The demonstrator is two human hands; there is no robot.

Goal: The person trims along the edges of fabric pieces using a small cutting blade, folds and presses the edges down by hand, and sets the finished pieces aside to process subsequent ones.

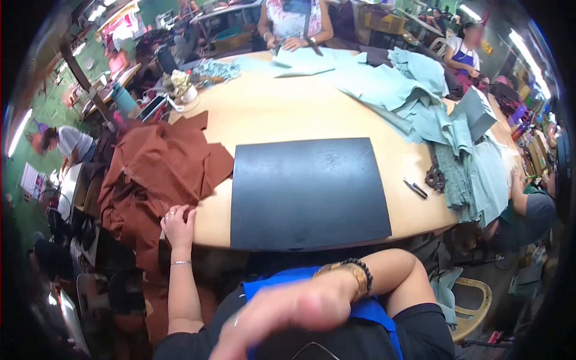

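Observation:
My left hand (pixel 178 228) rests on the lower right edge of a heap of reddish-brown cloth (pixel 159 156), at the table's near edge. Its fingers are a little apart on the cloth, and a ring and thin bracelet show. Close to the camera, my right hand (pixel 288 309) crosses in front of my body over a blue garment (pixel 375 321). It is smeared by motion, so its fingers are unclear; beads and a gold band circle the wrist. A flat black mat (pixel 309 192) lies in front of me, right of the brown cloth.
On the pale wooden table (pixel 276 111), thread snips (pixel 415 188) lie beside a dark scrunched piece (pixel 435 179). Pale green cloth (pixel 432 114) piles along the right. A phone (pixel 152 108) and blue tumbler (pixel 123 97) stand left. A person's hands (pixel 294 44) touch green pieces opposite.

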